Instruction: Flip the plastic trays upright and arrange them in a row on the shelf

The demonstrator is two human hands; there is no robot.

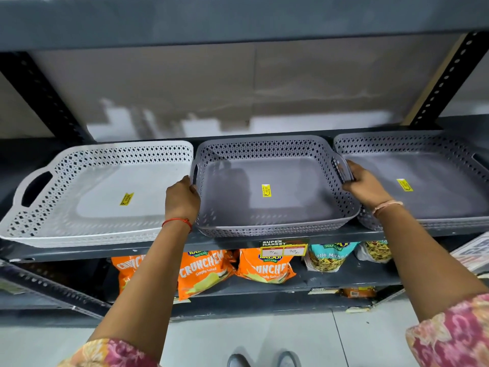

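2 hands, both on the middle tray (272, 186): left hand (182, 198) w/ fingers curled over its left handle, right hand (363, 185) w/ fingers wrapped round its right handle. 3 trays upright in a row on the shelf (238, 241): white tray (92, 197) at left, middle one grey, right grey tray (428, 176), sides nearly touching. 1 yellow sticker per tray

orange chip bags (209, 271) | price tag (284, 249) | teal snack bag (328, 256)
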